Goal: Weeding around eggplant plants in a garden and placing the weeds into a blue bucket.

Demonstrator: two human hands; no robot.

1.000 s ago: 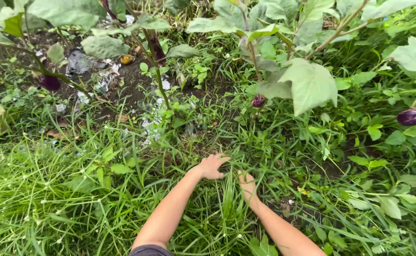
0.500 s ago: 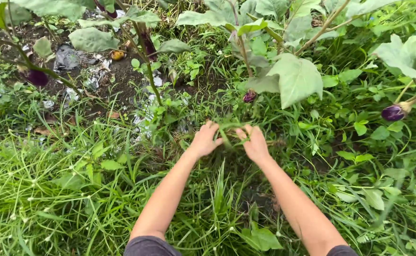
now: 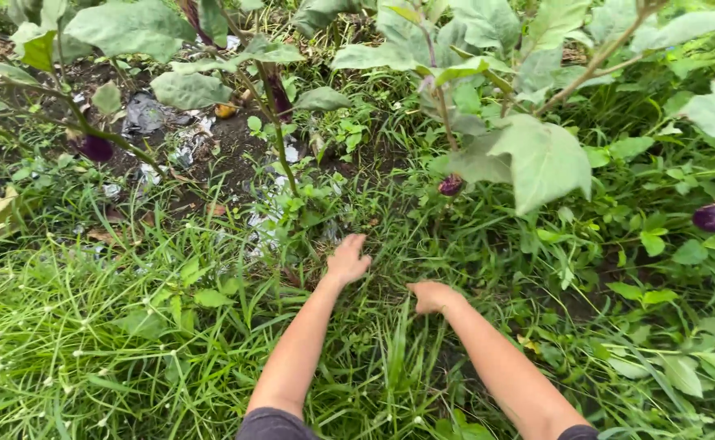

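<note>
Below the eggplant stem [image 3: 280, 151], both hands reach down into the thick grass [image 3: 390, 342]. The work in hand looks like pulling weeds from around the plant, and this seems to be the grabbing part. The left hand [image 3: 348, 259] is flat and open, fingers together, resting on the grass just under the stem. It holds nothing. The right hand [image 3: 432, 297] is a little further from the stem, curled down into the blades, but I cannot tell if it has hold of any. A good pull would need a tight grip low on the grass, near the dirt. A small purple eggplant [image 3: 451, 185] hangs off to the stem's right.
</note>
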